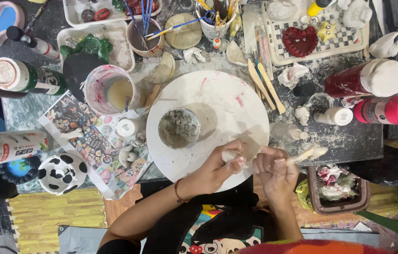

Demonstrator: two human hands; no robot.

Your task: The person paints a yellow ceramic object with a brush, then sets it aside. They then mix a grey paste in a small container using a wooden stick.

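Clay lump (pixel 231 156), one, sits pinched in the left hand (pixel 220 168) over the one round white board (pixel 218 101); the right hand (pixel 274 170) grips one wooden tool (pixel 308 154). One grey-filled cup (pixel 179 128) stands nearby, two red bottles (pixel 366 78) farther right.

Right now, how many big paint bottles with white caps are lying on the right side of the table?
2. A dark red bottle lies near the top right, and a pink bottle lies just below it. More may sit beyond the picture's edge.
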